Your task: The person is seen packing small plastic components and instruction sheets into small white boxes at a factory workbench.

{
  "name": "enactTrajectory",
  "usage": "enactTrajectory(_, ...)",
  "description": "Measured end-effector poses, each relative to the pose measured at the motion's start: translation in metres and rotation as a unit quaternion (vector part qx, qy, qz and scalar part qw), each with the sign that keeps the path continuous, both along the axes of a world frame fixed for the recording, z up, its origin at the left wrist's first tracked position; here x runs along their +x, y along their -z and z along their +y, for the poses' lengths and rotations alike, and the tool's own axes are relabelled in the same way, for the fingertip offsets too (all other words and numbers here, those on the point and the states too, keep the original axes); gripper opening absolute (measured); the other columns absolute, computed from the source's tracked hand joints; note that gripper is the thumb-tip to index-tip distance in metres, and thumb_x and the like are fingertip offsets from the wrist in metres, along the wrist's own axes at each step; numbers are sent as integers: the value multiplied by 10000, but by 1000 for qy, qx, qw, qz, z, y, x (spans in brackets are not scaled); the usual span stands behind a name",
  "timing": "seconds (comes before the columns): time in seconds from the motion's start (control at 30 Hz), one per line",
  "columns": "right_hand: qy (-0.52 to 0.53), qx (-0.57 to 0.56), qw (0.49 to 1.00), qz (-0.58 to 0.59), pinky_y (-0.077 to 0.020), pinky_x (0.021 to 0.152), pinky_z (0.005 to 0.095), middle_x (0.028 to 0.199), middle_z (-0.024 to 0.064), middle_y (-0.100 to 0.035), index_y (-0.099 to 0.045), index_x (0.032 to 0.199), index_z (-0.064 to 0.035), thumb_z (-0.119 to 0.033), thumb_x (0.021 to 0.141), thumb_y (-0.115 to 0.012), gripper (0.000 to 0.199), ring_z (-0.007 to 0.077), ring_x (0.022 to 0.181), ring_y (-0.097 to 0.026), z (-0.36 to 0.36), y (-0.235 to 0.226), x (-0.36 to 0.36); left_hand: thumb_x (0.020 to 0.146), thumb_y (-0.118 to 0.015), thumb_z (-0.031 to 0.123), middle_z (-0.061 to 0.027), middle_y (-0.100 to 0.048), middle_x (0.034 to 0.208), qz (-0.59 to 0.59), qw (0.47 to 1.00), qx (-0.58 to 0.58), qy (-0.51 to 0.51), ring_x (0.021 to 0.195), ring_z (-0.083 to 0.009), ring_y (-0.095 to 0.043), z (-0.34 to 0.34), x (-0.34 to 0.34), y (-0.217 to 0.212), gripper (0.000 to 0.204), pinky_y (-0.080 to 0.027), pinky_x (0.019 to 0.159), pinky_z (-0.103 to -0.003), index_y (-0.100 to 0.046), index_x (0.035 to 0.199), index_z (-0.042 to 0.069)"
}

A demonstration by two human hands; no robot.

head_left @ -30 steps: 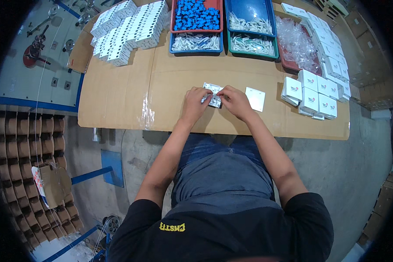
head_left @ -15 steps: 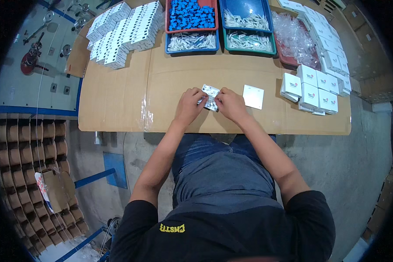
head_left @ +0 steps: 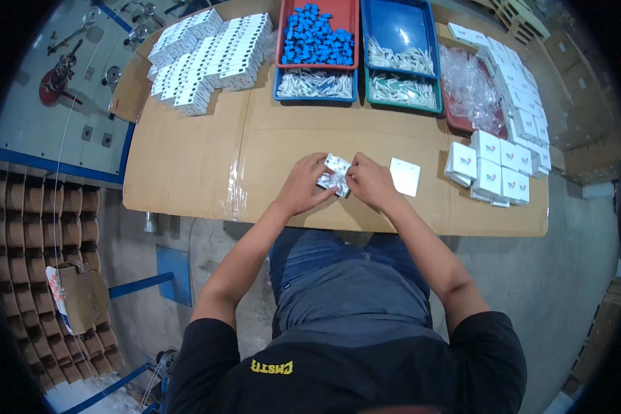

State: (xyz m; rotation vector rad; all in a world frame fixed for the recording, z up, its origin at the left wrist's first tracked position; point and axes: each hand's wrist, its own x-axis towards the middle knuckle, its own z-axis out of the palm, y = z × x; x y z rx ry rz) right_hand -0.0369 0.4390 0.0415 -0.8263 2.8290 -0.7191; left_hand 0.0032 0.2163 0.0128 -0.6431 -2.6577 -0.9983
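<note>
A small white box-like piece (head_left: 337,165) with dark markings lies tilted between my hands near the table's front edge. Its lower part has something shiny and clear-looking, too small to make out. My left hand (head_left: 302,183) grips it from the left, fingers at its upper edge and thumb by its lower corner. My right hand (head_left: 371,181) has its fingers pinched together at the piece's right side; whatever is between those fingertips is hidden. Just right of that hand, a flat white square (head_left: 405,176) lies on the cardboard.
Cardboard (head_left: 186,165) covers the table. At the back stand a red tray of blue parts (head_left: 317,38), blue trays (head_left: 399,31) and a green tray (head_left: 403,107) with white sticks. Stacked white boxes (head_left: 214,58) fill the left; clear bags (head_left: 470,86) and white boxes (head_left: 488,176) the right.
The view has shifted, so the table sits lower. My left hand has opened wider around the piece, its thumb now lower. More of the piece's top shows; my right fingers stay at its right side.
</note>
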Motion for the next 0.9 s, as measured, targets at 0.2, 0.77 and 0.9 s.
enactTrajectory(0.2, 23, -24, 999, 40, -554, 762, 494, 951, 156, -712, -771, 920, -98, -253, 886, -641, 205, 368, 890, -698, -8, -26, -106, 864, -777, 404, -189, -536, 1432, 15, 998, -62, 13, 1336, -388, -497, -6, 0, 8, 554, -394, 1124, -468, -607, 1258, 55)
enactTrajectory(0.77, -25, 22, 951, 309, -554, 920, 475, 1264, 143, -657, -671, 1211, -105, -115, 900, -650, 312, 380, 1109, -657, -109, -39, -448, 854, -721, 567, -150, -572, 1412, -50, 998, -14, -33, 1354, -310, -508, -12, -1, 6, 797, -370, 1159, -427, -525, 1398, 18)
enactTrajectory(0.9, 9, -8, 950, 313, -557, 902, 504, 1140, 169, -688, -674, 1176, -94, -77, 848, -671, 328, 403, 1068, -665, -104, -30, -458, 845, -741, 555, -157, -572, 1409, -37, 999, -11, -26, 1346, -321, -515, -11, -5, 5, 796, -372, 1156, -429, -530, 1391, 15)
